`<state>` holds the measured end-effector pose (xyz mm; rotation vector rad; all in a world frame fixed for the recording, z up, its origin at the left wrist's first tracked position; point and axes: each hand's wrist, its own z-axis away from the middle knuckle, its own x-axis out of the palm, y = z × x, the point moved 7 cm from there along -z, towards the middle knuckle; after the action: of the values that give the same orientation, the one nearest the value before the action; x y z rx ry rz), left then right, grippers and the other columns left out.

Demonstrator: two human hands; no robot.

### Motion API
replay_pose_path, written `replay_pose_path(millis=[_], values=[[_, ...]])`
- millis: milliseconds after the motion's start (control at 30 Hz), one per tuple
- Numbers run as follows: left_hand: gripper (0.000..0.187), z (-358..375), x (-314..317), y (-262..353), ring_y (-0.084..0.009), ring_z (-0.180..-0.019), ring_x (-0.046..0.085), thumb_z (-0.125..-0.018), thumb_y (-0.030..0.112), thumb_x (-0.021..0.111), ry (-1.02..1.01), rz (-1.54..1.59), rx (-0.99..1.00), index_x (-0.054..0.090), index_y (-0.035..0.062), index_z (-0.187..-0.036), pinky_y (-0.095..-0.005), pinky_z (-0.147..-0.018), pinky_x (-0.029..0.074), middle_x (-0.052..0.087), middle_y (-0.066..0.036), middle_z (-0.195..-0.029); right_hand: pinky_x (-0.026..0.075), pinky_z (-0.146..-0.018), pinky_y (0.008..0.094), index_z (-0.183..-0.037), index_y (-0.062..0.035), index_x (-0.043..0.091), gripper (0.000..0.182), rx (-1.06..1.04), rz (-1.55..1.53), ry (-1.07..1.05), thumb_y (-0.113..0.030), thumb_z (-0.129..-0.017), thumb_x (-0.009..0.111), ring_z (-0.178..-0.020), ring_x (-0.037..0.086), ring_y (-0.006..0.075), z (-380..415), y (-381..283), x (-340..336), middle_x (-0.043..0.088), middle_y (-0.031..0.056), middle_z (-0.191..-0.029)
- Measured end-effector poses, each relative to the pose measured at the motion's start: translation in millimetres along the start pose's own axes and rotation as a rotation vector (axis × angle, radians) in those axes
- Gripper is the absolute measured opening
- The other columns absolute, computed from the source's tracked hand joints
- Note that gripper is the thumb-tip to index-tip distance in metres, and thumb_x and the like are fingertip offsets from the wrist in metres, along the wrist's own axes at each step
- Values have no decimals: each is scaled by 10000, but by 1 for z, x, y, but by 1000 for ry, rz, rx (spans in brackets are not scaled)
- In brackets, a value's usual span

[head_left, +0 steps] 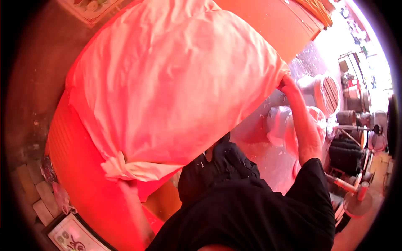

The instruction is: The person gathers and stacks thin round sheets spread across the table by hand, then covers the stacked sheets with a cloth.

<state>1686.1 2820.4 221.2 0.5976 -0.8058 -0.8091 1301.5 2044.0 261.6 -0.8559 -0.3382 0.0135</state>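
A large sheet of cloth, tinted pink by the light, stretches out before me over a red surface. Its near edge hangs between my two hands. My right hand grips the sheet's right corner, fingers closed on the fabric, arm extended. At the lower left, my left hand holds a bunched, twisted part of the sheet; folds cover most of its fingers. Beyond the sheet's upper right side, an orange-red flat surface shows.
A round stool-like item with a slatted top and a plastic bag stand on the right. Farther right are a black ribbed object and metal rods. A framed picture lies lower left, near bricks.
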Motion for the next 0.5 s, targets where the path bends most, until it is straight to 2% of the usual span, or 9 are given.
replay_pose_path(millis=[133, 200, 233, 267, 300, 367, 433, 467, 500], values=[[347, 23, -20, -12, -214, -801, 635, -877, 340, 617, 1, -48, -15, 631, 75, -1101, -339, -634, 540, 649, -81, -967, 588, -621, 415, -1108, -47, 640, 243, -26, -81, -71, -94, -957, 456, -777, 695, 274, -18, 41, -47, 693, 132, -928], [349, 46, -35, -27, -214, -794, 634, -877, 347, 615, -36, -152, -70, 631, 78, -1099, -340, -626, 540, 648, -81, -962, 516, -475, 379, -1017, -43, 640, 157, -23, 115, 136, -114, -933, 528, -606, 637, 229, -2, 60, -81, 646, 107, -781], [351, 59, -40, -42, -214, -790, 634, -876, 351, 614, -81, -350, -159, 631, 79, -1097, -340, -622, 540, 648, -80, -960, 455, -412, 356, -903, -50, 634, 90, -52, 160, 60, -121, -907, 577, -524, 584, 211, -11, 79, -103, 594, 90, -690], [205, 69, -48, -59, -173, -654, 621, -888, 253, 596, -169, -736, -327, 593, 91, -1014, -289, -526, 513, 644, -39, -798, 448, -412, 360, -839, -60, 640, 87, 35, 185, 102, -103, -890, 584, -524, 577, 222, 15, 84, -103, 596, 94, -681], [152, 131, -6, -79, -158, -540, 587, -902, 208, 585, -199, -752, -233, 573, 70, -964, -271, -454, 473, 615, -13, -680, 448, -411, 368, -797, -74, 635, 104, -58, 208, -74, -80, -884, 578, -529, 580, 225, 15, 106, -120, 591, 96, -665], [100, 193, 38, -123, -167, -544, 596, -925, 152, 568, -370, -912, -275, 560, 55, -905, -275, -469, 480, 619, -45, -698, 446, -410, 366, -802, -55, 638, 118, -107, 557, -152, -51, -895, 567, -514, 582, 203, -37, 199, -188, 601, 68, -640], [94, 251, 98, -179, -159, -543, 595, -920, 123, 583, -627, -1116, -283, 554, 46, -874, -277, -485, 490, 608, -54, -684, 453, -414, 368, -845, -44, 677, 86, -44, 311, -145, -126, -871, 667, -496, 578, 180, 57, 170, -188, 630, 76, -655], [98, 279, 132, -203, -148, -544, 593, -910, 112, 599, -811, -1233, -230, 552, 38, -864, -276, -493, 495, 601, -55, -674, 484, -451, 364, -874, -34, 696, 136, -10, 394, -34, -168, -857, 688, -520, 596, 180, 74, 174, -206, 644, 79, -683], [106, 301, 164, -232, -138, -544, 591, -899, 101, 615, -995, -1342, -164, 550, 31, -855, -276, -502, 501, 593, -57, -664, 551, -593, 376, -940, -23, 716, 221, -217, 679, -62, -218, -839, 691, -640, 672, 230, 77, 172, -229, 701, 120, -777]])
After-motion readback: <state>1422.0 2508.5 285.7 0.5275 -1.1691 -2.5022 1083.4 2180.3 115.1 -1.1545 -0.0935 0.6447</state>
